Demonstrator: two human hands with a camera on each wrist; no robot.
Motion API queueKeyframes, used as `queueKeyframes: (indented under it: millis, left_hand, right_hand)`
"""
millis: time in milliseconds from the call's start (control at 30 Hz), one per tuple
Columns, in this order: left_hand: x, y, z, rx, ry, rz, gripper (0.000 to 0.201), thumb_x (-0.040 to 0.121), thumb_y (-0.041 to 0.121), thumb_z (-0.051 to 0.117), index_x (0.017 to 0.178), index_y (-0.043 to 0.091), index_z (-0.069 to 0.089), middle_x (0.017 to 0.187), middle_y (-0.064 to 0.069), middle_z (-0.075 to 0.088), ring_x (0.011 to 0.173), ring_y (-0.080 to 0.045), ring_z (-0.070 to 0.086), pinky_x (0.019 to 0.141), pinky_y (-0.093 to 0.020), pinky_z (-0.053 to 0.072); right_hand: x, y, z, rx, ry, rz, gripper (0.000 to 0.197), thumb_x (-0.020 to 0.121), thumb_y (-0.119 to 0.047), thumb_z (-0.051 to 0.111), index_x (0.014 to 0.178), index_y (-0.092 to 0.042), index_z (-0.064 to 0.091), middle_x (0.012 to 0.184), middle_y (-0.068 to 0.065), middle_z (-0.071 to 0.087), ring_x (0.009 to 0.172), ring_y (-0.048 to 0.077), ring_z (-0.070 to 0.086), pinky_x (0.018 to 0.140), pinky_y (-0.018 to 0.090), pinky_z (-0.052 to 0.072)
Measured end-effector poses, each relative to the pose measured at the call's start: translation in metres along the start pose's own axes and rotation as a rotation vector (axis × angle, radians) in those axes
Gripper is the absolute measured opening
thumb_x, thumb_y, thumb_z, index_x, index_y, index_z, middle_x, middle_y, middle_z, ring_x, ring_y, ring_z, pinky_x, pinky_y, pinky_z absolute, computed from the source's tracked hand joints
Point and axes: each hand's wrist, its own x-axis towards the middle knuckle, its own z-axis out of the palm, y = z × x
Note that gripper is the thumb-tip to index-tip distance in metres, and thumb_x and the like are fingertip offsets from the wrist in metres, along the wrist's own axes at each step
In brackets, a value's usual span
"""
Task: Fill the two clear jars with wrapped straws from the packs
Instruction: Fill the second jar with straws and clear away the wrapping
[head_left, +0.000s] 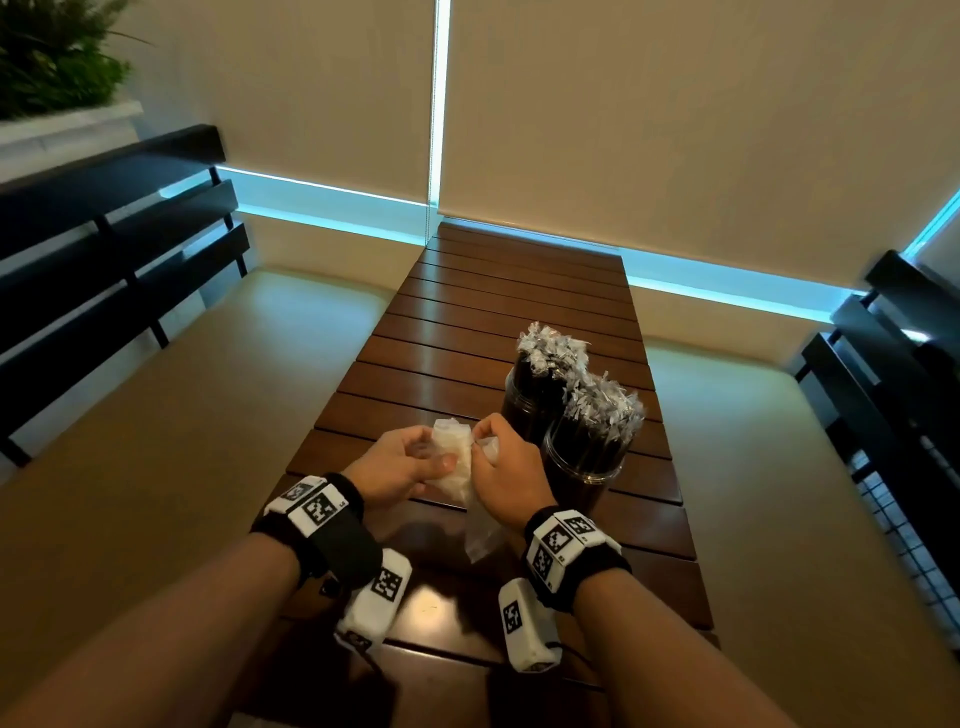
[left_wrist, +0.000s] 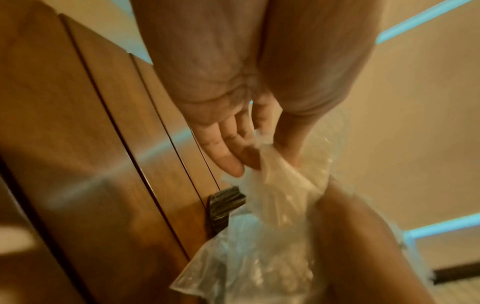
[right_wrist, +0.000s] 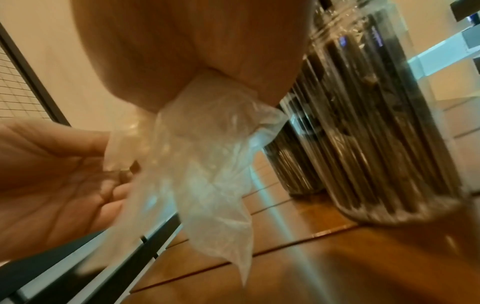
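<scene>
Both hands work 1 crumpled clear plastic pack (head_left: 456, 457), held up off the slatted wooden table (head_left: 519, 291) at its middle. Left hand (head_left: 397, 464): thumb and fingers (left_wrist: 228, 152) pinch 1 end of the film. Right hand (head_left: 503, 470): curled into a fist around the other end, film bunched out from under the palm in the right wrist view. Pack looks limp and empty; no straws visible inside it, though blur hides detail.

2 clear jars just right of the hands, toward the table's right edge. Near jar (head_left: 587, 457) and far jar (head_left: 535, 400) stand upright, touching or nearly so, both packed tight with dark wrapped straws (head_left: 605, 410), silvery wrapper ends bristling above the rims.

Judgement: filling appears done or all but done. What remains is likely disposing of the spent pack; no further full packs in view.

Black slatted benches (head_left: 119, 228) flank the table.
</scene>
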Motion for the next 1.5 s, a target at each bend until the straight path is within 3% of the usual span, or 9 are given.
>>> queueKeyframes:
  millis: [233, 567, 700, 867, 1000, 1100, 1200, 1333, 1500]
  left_hand:
    - [-0.008, -0.034, 0.013, 0.259, 0.182, 0.085, 0.024, 0.075, 0.001, 0.078, 0.075, 0.004, 0.054, 0.075, -0.011, 0.063, 0.066, -0.017, 0.063, 0.058, -0.026, 0.054]
    - [-0.002, -0.017, 0.003, 0.204, 0.087, 0.129, 0.026, 0.078, -0.02, 0.063, 0.07, 0.003, 0.053, 0.066, -0.005, 0.058, 0.05, -0.003, 0.057, 0.044, -0.013, 0.044]
    - [0.012, -0.019, -0.008, 0.314, 0.181, 0.192, 0.018, 0.076, -0.009, 0.073, 0.068, 0.001, 0.061, 0.059, -0.003, 0.057, 0.054, -0.011, 0.055, 0.053, -0.027, 0.05]
    - [0.024, -0.012, -0.023, 0.535, 0.128, 0.202, 0.034, 0.076, -0.003, 0.073, 0.058, 0.026, 0.07, 0.063, 0.0, 0.066, 0.06, -0.007, 0.06, 0.059, -0.023, 0.048]
    - [0.033, -0.005, -0.03, 0.04, -0.078, 0.011, 0.022, 0.079, -0.01, 0.064, 0.096, 0.003, 0.069, 0.086, -0.011, 0.071, 0.078, -0.021, 0.07, 0.067, -0.028, 0.056]
    - [0.047, -0.004, -0.044, -0.153, 0.014, -0.145, 0.027, 0.071, -0.009, 0.054, 0.093, 0.006, 0.057, 0.085, -0.015, 0.068, 0.075, -0.028, 0.069, 0.066, -0.032, 0.056]
    - [0.058, -0.013, -0.04, 0.392, 0.164, -0.263, 0.019, 0.088, -0.003, 0.041, 0.082, 0.012, 0.052, 0.075, -0.012, 0.068, 0.061, -0.024, 0.063, 0.052, -0.023, 0.05]
    - [0.046, -0.038, -0.035, 1.366, -0.024, -0.267, 0.008, 0.084, 0.027, 0.051, 0.087, 0.022, 0.055, 0.1, -0.006, 0.068, 0.088, -0.026, 0.066, 0.074, -0.031, 0.053]
    - [-0.025, -0.105, -0.006, 1.768, -0.04, -0.063, 0.026, 0.089, 0.035, 0.047, 0.106, 0.019, 0.057, 0.117, -0.005, 0.046, 0.109, -0.027, 0.05, 0.077, -0.036, 0.047]
  right_hand:
    - [-0.011, 0.003, 0.013, 0.186, 0.22, 0.072, 0.033, 0.096, -0.053, 0.032, 0.089, -0.022, 0.042, 0.099, 0.001, 0.052, 0.09, 0.013, 0.051, 0.08, 0.028, 0.041]
    - [-0.008, -0.006, 0.029, 0.105, 0.324, 0.128, 0.047, 0.094, -0.061, 0.032, 0.07, -0.023, 0.047, 0.076, -0.002, 0.058, 0.074, 0.016, 0.056, 0.072, 0.038, 0.048]
    - [-0.006, -0.015, 0.029, 0.04, 0.133, 0.156, 0.055, 0.088, -0.073, 0.031, 0.096, -0.024, 0.054, 0.098, -0.001, 0.062, 0.089, 0.017, 0.06, 0.08, 0.036, 0.05]
    - [0.004, -0.011, 0.029, 0.099, 0.024, 0.137, 0.055, 0.066, -0.061, 0.064, 0.107, -0.028, 0.047, 0.11, -0.004, 0.048, 0.094, 0.011, 0.055, 0.079, 0.028, 0.053]
    - [0.024, -0.004, 0.026, 0.242, 0.129, 0.162, 0.033, 0.069, -0.041, 0.066, 0.092, -0.024, 0.052, 0.084, 0.001, 0.066, 0.066, 0.008, 0.059, 0.055, 0.019, 0.049]
    - [0.038, 0.006, 0.032, 0.168, 0.178, 0.155, 0.016, 0.077, -0.023, 0.063, 0.087, -0.024, 0.049, 0.074, 0.0, 0.061, 0.055, 0.008, 0.052, 0.046, 0.016, 0.041]
    - [0.041, 0.01, 0.043, 0.001, 0.147, 0.137, 0.014, 0.083, -0.023, 0.063, 0.086, -0.023, 0.049, 0.075, -0.004, 0.059, 0.061, 0.011, 0.055, 0.051, 0.022, 0.045]
    - [0.028, 0.014, 0.04, -0.147, 0.086, 0.087, 0.016, 0.078, -0.023, 0.061, 0.087, -0.024, 0.048, 0.084, -0.005, 0.058, 0.074, 0.019, 0.058, 0.066, 0.036, 0.053]
    - [-0.049, 0.014, 0.017, -0.349, -0.058, 0.132, 0.017, 0.082, -0.024, 0.058, 0.097, -0.029, 0.051, 0.101, 0.0, 0.062, 0.089, 0.028, 0.06, 0.079, 0.037, 0.052]
